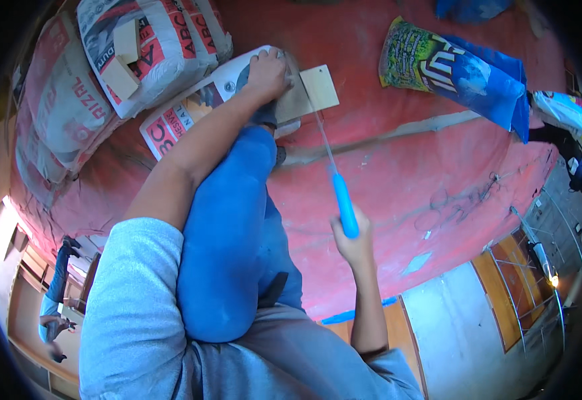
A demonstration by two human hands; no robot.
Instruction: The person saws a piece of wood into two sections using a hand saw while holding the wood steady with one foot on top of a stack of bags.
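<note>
A: Start close in. What is the right hand [352, 241] doing?

B: It is closed in a fist around the bright blue plastic handle of a thin-bladed handsaw [336, 175]. The blade runs up and away from the fist toward the pale, flat wooden board [312, 92].

A: And between the two arms?

B: A knee in blue trousers [232, 233] is raised, with the foot reaching toward the near end of the board. It looks as if the leg helps pin the work down, though the foot is mostly hidden behind the forearm.

A: Farther out, the left hand [266, 72]?

B: Fingers curled, pressing down on the near left part of the board. The board lies on a white paper sack with red lettering [191, 110], which rests on the red-painted floor [404, 180]. The board's far right end juts free past the hand.

A: So which step is this?

B: I judge it a saw cut in hand: the blade tip meets the board just beside the holding hand, with the free end to its right. The next stroke calls for a straight, even draw along the blade's line, firm pressure from the left hand, and fingers kept off the teeth.

A: Beyond that?

B: Stacked grey and white sacks [71, 93] with small wood blocks [123, 59] on top, and a green and blue woven bag [451, 63] to the far right.
</note>
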